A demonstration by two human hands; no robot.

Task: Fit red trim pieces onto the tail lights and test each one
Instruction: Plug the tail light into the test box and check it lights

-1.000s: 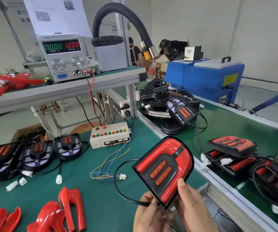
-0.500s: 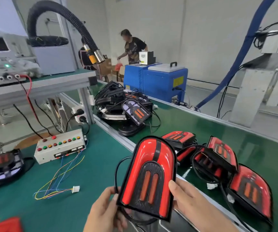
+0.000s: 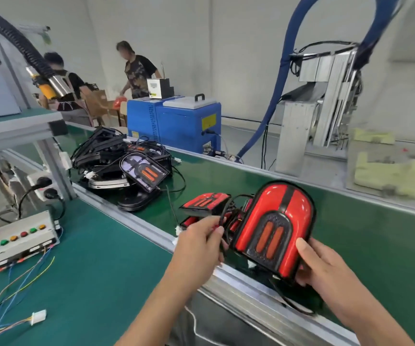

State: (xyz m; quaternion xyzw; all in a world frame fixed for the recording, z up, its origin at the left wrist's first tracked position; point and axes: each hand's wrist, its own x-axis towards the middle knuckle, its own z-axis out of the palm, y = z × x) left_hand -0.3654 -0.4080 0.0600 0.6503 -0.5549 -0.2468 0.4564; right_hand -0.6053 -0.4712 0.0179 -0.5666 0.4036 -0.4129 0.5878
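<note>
tail light (image 3: pixel 275 231) with red trim already seated, held face-up over the near edge of the conveyor belt (image 3: pixel 351 236), right of centre. right hand (image 3: pixel 326 268) grips its lower right corner, thumb on the face, fingers curled beneath. left hand (image 3: pixel 201 242) is just left of the unit, fingers curled round its black cable (image 3: pixel 222 216).

judgement: this piece looks fitted and is likely on its way to the belt; whether it has been tested can't be told from here.

done so far: a small cluster of red-trimmed lights (image 3: pixel 205 203) lies on the belt just beyond the left hand, touching or nearly touching the held unit. left to do: a heap of untrimmed black lights (image 3: pixel 124 163) sits farther left on the belt, cables tangled.

around: button test box (image 3: pixel 14 242) on the near-left green bench, its coloured wires ending in a loose white connector (image 3: pixel 38 316). blue machine (image 3: pixel 174 121) beyond the belt, blue hose (image 3: pixel 273 101) rising right of it. two people at the far left.

in the way: the trimmed cluster and its cables crowd the drop spot.
</note>
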